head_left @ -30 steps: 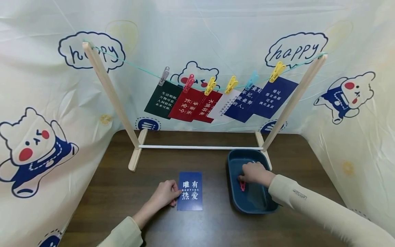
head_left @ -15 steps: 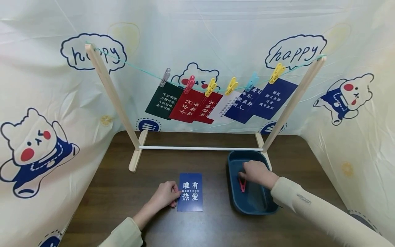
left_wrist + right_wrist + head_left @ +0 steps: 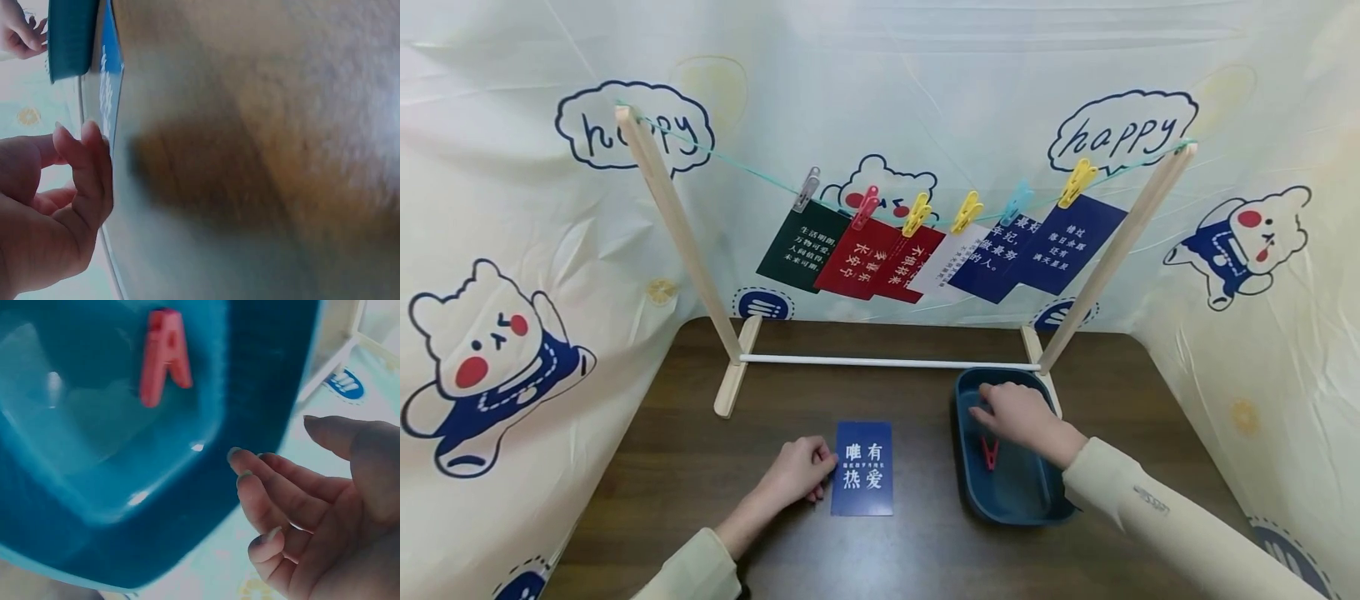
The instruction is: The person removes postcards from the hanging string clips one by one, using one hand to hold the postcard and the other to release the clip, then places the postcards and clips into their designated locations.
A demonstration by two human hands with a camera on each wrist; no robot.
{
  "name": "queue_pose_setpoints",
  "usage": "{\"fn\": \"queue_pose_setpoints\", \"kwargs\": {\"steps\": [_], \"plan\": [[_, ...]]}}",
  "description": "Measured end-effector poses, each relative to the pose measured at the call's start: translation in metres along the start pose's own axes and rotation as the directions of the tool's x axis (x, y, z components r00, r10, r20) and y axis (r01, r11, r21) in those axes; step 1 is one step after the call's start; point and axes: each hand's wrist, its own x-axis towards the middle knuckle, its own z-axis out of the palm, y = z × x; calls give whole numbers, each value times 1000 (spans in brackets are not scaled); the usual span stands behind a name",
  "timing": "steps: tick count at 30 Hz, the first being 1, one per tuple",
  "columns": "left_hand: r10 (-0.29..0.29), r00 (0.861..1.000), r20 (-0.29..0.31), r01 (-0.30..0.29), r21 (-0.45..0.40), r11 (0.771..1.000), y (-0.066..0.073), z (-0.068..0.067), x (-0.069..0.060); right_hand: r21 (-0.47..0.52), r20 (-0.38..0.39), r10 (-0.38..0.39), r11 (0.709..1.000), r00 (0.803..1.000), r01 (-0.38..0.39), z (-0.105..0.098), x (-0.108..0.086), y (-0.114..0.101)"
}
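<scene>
A blue card (image 3: pixel 862 492) with white writing lies flat on the table. Beside its left edge is my left hand (image 3: pixel 792 473), fingers loosely bent; the left wrist view shows the fingertips (image 3: pixel 91 130) close by the card (image 3: pixel 111 53), and whether they touch is unclear. My right hand (image 3: pixel 1021 419) hovers over the dark blue tray (image 3: pixel 966 483), its fingers relaxed and holding nothing. Inside the tray, just below those fingers, lies a red clothespin (image 3: pixel 990 455). From the right wrist, the clothespin (image 3: pixel 165 356) appears apart from my spread thumb and fingers (image 3: pixel 281 487).
Behind stands a wooden frame (image 3: pixel 679 225) with a white bottom bar (image 3: pixel 880 362). Green, red, white and blue cards hang overlapping from its green string (image 3: pixel 748 171) by coloured clothespins (image 3: pixel 917 215). The tray touches or nearly touches the frame's right foot (image 3: pixel 1051 392). Printed cloth surrounds the table.
My right hand has moved slightly up and away from the red clothespin, its fingers spreading. My left hand has shifted slightly left by the card's edge. The view has tilted a little.
</scene>
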Motion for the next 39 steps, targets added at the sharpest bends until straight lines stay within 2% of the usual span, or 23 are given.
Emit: {"fn": "queue_pose_setpoints", "kwargs": {"steps": [6, 12, 15, 18, 22, 25, 28, 33, 36, 39], "plan": [[44, 992, -115, -49, -43, 998, 6, -20, 6, 28, -128, -43, 999, 991, 47, -16, 6, -15], [139, 969, -203, -163, -107, 981, 16, -45, 9, 35, -263, -85, 995, 961, 97, -33, 9, -34], [195, 948, -253, -236, -144, 961, 21, -56, 10, 59, -287, -94, 992, 953, 115, -44, 12, -44], [251, 920, -301, -312, -175, 934, 24, -67, 12, 73, -302, -100, 989, 948, 128, -56, 15, -54], [296, 882, -366, -384, -195, 902, 31, -82, 15, 88, -323, -105, 986, 941, 140, -71, 22, -68], [301, 851, -430, -419, -212, 883, 39, -94, 17, 92, -347, -116, 983, 931, 157, -83, 28, -78], [289, 824, -488, -439, -225, 870, 53, -105, 16, 102, -372, -119, 981, 920, 168, -97, 32, -89], [265, 796, -544, -458, -255, 851, 78, -122, 9, 121, -398, -110, 978, 911, 171, -116, 37, -105], [252, 780, -573, -471, -272, 839, 84, -129, 10, 115, -406, -109, 979, 907, 169, -125, 40, -114], [252, 764, -594, -474, -251, 844, 87, -136, 14, 95, -412, -121, 980, 903, 175, -133, 42, -124]]}}
